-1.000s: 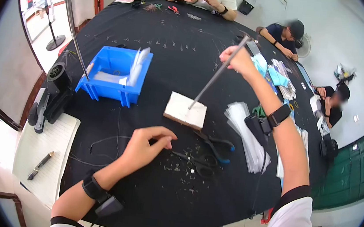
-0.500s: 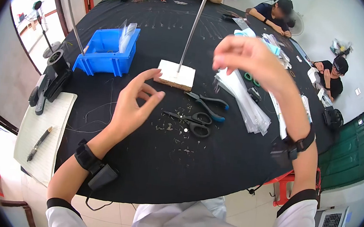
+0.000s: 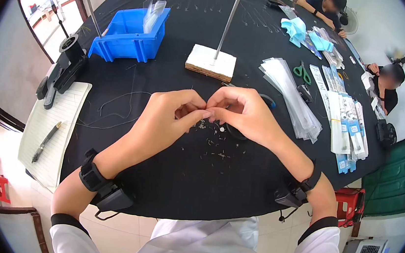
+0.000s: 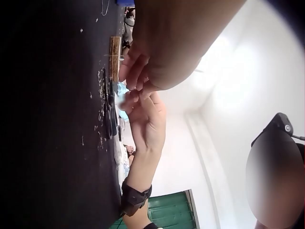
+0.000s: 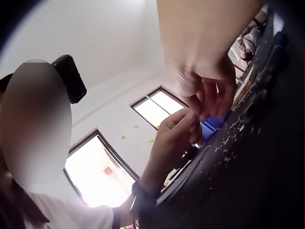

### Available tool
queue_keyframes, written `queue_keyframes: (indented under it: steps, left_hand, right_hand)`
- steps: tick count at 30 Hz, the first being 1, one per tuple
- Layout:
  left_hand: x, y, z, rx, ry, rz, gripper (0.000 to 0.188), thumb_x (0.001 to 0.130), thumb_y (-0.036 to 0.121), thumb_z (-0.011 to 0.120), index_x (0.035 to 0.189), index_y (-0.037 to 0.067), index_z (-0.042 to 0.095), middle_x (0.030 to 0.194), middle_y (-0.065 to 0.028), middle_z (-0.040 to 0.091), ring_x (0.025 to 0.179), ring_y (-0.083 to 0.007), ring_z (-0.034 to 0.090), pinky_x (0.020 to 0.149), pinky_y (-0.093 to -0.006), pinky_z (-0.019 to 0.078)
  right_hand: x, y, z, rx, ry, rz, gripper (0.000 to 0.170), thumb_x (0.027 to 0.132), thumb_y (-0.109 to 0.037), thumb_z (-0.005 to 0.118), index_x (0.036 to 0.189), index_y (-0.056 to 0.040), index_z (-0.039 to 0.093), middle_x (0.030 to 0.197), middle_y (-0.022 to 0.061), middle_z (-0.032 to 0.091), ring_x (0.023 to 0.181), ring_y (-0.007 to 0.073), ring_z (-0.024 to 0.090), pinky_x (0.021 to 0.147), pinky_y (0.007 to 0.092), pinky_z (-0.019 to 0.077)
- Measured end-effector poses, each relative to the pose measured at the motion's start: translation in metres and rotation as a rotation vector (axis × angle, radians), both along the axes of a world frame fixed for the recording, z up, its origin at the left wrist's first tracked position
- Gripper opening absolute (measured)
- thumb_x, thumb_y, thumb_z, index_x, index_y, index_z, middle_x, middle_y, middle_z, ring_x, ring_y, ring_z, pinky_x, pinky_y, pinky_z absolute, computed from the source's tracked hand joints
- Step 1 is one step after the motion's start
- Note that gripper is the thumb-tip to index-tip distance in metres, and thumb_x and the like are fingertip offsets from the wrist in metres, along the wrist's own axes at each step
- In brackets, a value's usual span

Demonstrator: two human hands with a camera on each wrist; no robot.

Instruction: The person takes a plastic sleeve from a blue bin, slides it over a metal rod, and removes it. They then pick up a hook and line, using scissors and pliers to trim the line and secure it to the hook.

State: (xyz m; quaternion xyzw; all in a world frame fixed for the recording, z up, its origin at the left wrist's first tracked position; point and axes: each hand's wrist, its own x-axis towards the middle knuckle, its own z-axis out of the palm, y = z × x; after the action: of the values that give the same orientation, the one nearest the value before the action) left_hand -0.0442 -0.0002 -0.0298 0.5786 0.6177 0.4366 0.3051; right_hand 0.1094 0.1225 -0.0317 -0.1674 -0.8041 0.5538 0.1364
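Note:
Just in front of the person, above the black tabletop, the left hand and right hand meet at the fingertips. Thumbs and fingers of both are curled into a pinch; I cannot tell what small thing is between them. In the left wrist view the right hand touches the left fingertips from below. Beyond the hands stands a white-topped wooden block with an upright metal rod. Pliers with blue handles and black scissors are mostly hidden behind the right hand. Tiny clippings lie scattered beneath.
On the left are a blue bin, a black spool holder, a stapler, a notebook with a pen, and loose thin line. Clear plastic sleeves, green-handled scissors and packets lie right.
The right hand has come down from near the rod's top to meet the left hand. The left hand's spread fingers have closed into a pinch. The head view has shifted.

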Motion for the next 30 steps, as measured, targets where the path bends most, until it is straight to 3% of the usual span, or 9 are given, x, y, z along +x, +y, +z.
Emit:
queue_keyframes:
  steps: [5, 6, 9, 13, 19, 26, 30]
  left_hand:
    - [-0.002, 0.003, -0.007, -0.001, 0.0, -0.005, 0.013, 0.087, 0.011, 0.062, 0.084, -0.001, 0.064, 0.069, -0.0016, 0.058, 0.058, -0.0053, 0.052, 0.052, -0.0197, 0.0427]
    - [-0.002, 0.003, -0.008, 0.007, -0.015, -0.006, 0.013, 0.087, 0.011, 0.062, 0.085, -0.001, 0.064, 0.069, -0.0015, 0.058, 0.058, -0.0052, 0.052, 0.052, -0.0194, 0.0425]
    - [0.0, 0.003, -0.007, -0.014, -0.099, 0.02, 0.011, 0.087, 0.009, 0.061, 0.088, -0.001, 0.065, 0.07, -0.003, 0.061, 0.059, -0.0058, 0.054, 0.053, -0.0202, 0.0433]
    - [-0.003, 0.005, -0.012, -0.036, -0.181, 0.051, 0.012, 0.088, 0.009, 0.06, 0.091, -0.001, 0.065, 0.074, -0.0018, 0.063, 0.061, -0.0041, 0.053, 0.053, -0.019, 0.0425]
    - [-0.005, 0.004, -0.01, -0.035, -0.27, 0.05, 0.014, 0.089, 0.01, 0.057, 0.093, 0.0, 0.066, 0.069, 0.0009, 0.059, 0.055, -0.0011, 0.045, 0.047, -0.0167, 0.0348]
    - [-0.005, 0.005, -0.008, 0.005, -0.308, 0.027, 0.015, 0.089, 0.008, 0.056, 0.094, -0.001, 0.066, 0.067, 0.0011, 0.057, 0.054, -0.0016, 0.044, 0.047, -0.0171, 0.0335]
    - [-0.005, 0.004, -0.007, 0.006, -0.303, 0.033, 0.015, 0.089, 0.008, 0.056, 0.094, -0.001, 0.066, 0.067, 0.0009, 0.057, 0.055, -0.0017, 0.045, 0.048, -0.0173, 0.0337]
  right_hand:
    - [0.004, 0.0, -0.007, -0.093, 0.093, 0.0, 0.014, 0.086, -0.008, 0.062, 0.098, -0.0015, 0.059, 0.089, 0.0042, 0.062, 0.082, 0.0092, 0.06, 0.074, 0.0242, 0.0486]
    - [0.005, 0.001, -0.011, -0.043, 0.135, 0.015, 0.017, 0.087, -0.005, 0.059, 0.103, -0.0012, 0.058, 0.098, 0.0049, 0.061, 0.091, 0.0107, 0.059, 0.078, 0.0254, 0.0486]
    - [0.002, -0.002, -0.022, -0.014, 0.309, -0.11, 0.018, 0.085, -0.004, 0.058, 0.103, -0.0005, 0.058, 0.095, 0.0047, 0.062, 0.086, 0.0114, 0.061, 0.071, 0.0242, 0.049]
    - [0.007, 0.004, -0.026, 0.143, 0.185, -0.183, 0.01, 0.083, 0.0, 0.057, 0.091, 0.0004, 0.063, 0.084, 0.0061, 0.064, 0.08, 0.0119, 0.061, 0.064, 0.0243, 0.0476]
    - [0.008, 0.005, -0.031, 0.234, 0.218, -0.091, 0.016, 0.076, -0.002, 0.06, 0.091, -0.0018, 0.066, 0.081, 0.0073, 0.065, 0.072, 0.0148, 0.061, 0.06, 0.0262, 0.0462]
    - [0.011, 0.007, -0.028, 0.376, 0.066, 0.032, 0.018, 0.077, -0.004, 0.064, 0.094, -0.0081, 0.068, 0.086, 0.001, 0.065, 0.08, 0.0143, 0.055, 0.07, 0.0277, 0.0436]
    - [0.01, 0.006, -0.027, 0.325, 0.061, 0.039, 0.013, 0.078, -0.008, 0.066, 0.091, -0.0094, 0.069, 0.085, 0.0, 0.065, 0.08, 0.0141, 0.053, 0.072, 0.028, 0.0434]
